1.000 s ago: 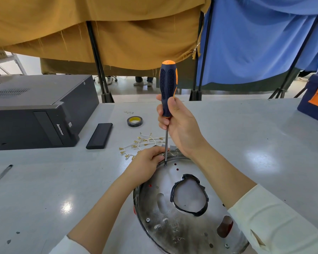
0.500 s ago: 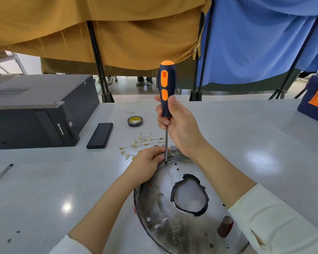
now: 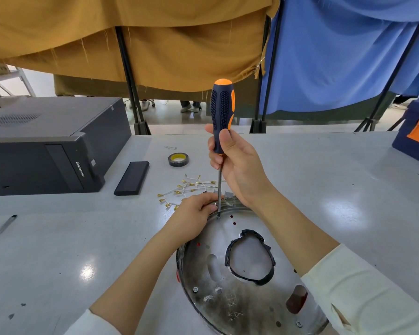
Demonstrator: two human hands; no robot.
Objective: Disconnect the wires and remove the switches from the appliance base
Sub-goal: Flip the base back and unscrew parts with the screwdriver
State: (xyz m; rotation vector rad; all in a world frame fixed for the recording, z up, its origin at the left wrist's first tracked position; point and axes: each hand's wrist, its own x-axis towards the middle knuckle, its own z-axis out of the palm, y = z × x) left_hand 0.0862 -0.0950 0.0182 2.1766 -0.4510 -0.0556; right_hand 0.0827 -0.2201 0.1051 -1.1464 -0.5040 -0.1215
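1. A grey table (image 3: 324,180) is carrying everything, with mustard and blue cloths hanging behind it.
2. A black computer case (image 3: 41,146) is lying at the far left, showing the word "lenovo" on its front; its left part is running out of view.
3. The round metal appliance base (image 3: 242,296) is sitting at the near edge of the table, its lower rim being cut off by the picture's bottom; a ragged black-edged hole is showing in its middle.
4. The right hand (image 3: 237,165) is wrapping its fingers around the lower handle of a black and orange screwdriver (image 3: 221,112), holding it upright, its tip touching the base's far rim.
5. The left hand (image 3: 194,213) is gripping that far rim just beside the tip, fingers curled over the edge; what lies under them is hidden.
6. A dark flat rectangular object (image 3: 131,178) is lying near the case.
7. Loose white wires (image 3: 186,189) with brass terminals are lying beyond the left hand.
8. A tape roll (image 3: 178,159) is lying farther back.
9. A small grey part behind the shaft is too unclear to name.
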